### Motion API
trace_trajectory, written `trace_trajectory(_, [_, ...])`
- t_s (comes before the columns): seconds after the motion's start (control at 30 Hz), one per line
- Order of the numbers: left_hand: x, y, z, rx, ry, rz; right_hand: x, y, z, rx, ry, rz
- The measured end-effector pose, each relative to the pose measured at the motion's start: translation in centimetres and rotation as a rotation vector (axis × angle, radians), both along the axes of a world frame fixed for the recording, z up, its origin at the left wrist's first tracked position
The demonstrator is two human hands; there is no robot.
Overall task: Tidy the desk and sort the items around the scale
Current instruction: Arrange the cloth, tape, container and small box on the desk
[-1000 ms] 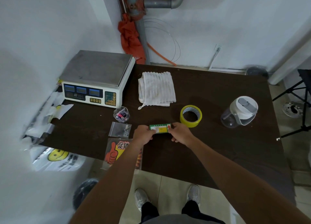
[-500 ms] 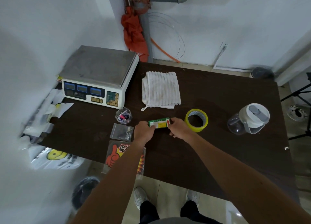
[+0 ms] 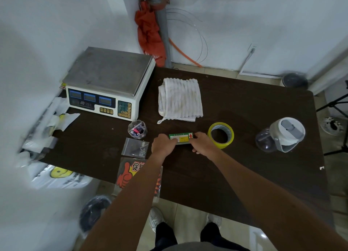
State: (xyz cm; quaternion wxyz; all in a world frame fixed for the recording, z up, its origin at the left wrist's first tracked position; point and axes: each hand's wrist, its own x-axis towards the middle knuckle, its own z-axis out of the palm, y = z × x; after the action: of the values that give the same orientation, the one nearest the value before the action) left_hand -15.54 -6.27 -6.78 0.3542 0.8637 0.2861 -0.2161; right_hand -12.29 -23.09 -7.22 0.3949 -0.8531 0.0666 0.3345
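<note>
A small green box (image 3: 181, 138) with a yellow label and a red arrow lies on the dark desk (image 3: 244, 109). My left hand (image 3: 162, 144) grips its left end and my right hand (image 3: 202, 142) grips its right end. The white scale (image 3: 108, 85) with a steel pan stands at the desk's back left corner. In front of it sit a clear cup of batteries (image 3: 137, 131), a clear bag of screws (image 3: 136, 149) and a packet with a red thumbs-up (image 3: 130, 172). A yellow tape roll (image 3: 220, 137) lies just right of my right hand.
A folded white towel (image 3: 179, 99) lies behind the box. A clear jug with a white lid (image 3: 282, 134) stands at the right. Plastic bags (image 3: 54, 173) hang off the desk's left edge. A wall runs close on the left, and tripod legs (image 3: 337, 107) stand at the right.
Both hands still hold the green box. The camera has tilted and moved in, so everything sits a little higher and larger in view. The box has hardly shifted on the desk.
</note>
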Motion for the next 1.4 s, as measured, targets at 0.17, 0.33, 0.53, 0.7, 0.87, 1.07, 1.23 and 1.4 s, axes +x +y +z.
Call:
trace_trajectory(0.17, [0.1,-0.2,-0.2,0.003,0.03,-0.024,-0.4,-0.2,-0.5,-0.051,-0.035,-0.008])
trace_trajectory(0.33, [0.0,-0.5,-0.2,-0.007,0.061,-0.04,-1.0,-0.5,-0.1,-0.102,-0.056,0.009])
trace_trajectory(0.53, [-1.2,-0.8,0.6,-0.049,0.027,-0.072,-1.7,-1.3,0.0,-0.088,-0.019,-0.026])
trace_trajectory(0.7, [-3.5,-1.1,0.8,-0.102,0.053,-0.136,-4.8,-2.8,-0.4,-0.052,0.026,-0.098])
trace_trajectory(0.87, [-5.9,-1.2,0.8,-0.103,0.099,-0.234,-8.4,-3.5,-0.4,-0.104,0.001,-0.036])
trace_trajectory(1.07, [-8.8,-1.7,0.9,-0.014,0.124,-0.318,-11.5,-4.2,-0.9,-0.127,-0.025,0.032])
trace_trajectory(1.23, [-10.1,-1.9,1.0,0.106,0.093,-0.38,-12.6,-4.4,-0.3,-0.178,-0.079,0.095])
trace_trajectory(1.4, [-10.5,-2.3,1.6,0.182,0.098,-0.408,-12.8,-4.1,0.3,-0.26,-0.14,0.203])
